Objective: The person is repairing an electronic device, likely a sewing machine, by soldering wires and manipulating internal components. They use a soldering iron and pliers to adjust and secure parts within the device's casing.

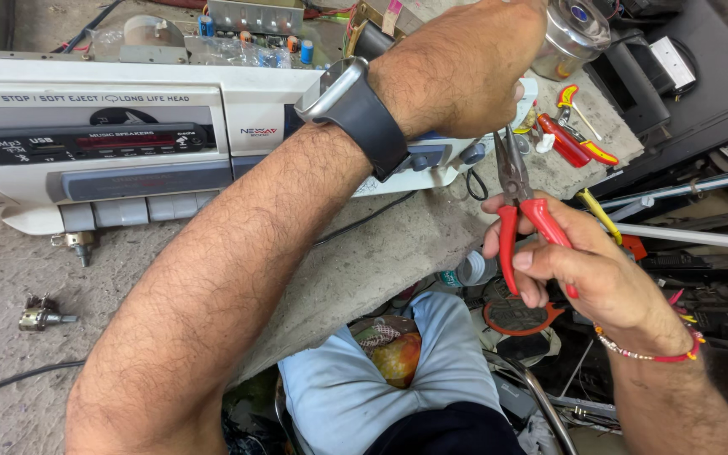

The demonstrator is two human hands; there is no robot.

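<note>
Your right hand (587, 270) squeezing red pliers (520, 215), fingers wrapped round handles, tips pointing at radio (128, 152) edge on bench. Left hand (465, 63) curled over radio corner; grip hidden. Keep radio steady, pinch gently.

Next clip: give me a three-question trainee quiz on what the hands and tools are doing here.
1. True or false: the right hand holds red-handled needle-nose pliers.
2. Where does the left hand rest? A) on the loose potentiometer B) at the right end of the white cassette player C) on the red-and-yellow screwdriver
3. Fill in: the left wrist wears a dark ____.

Key: 1 true; 2 B; 3 watch (a smartwatch on a dark band).
</note>
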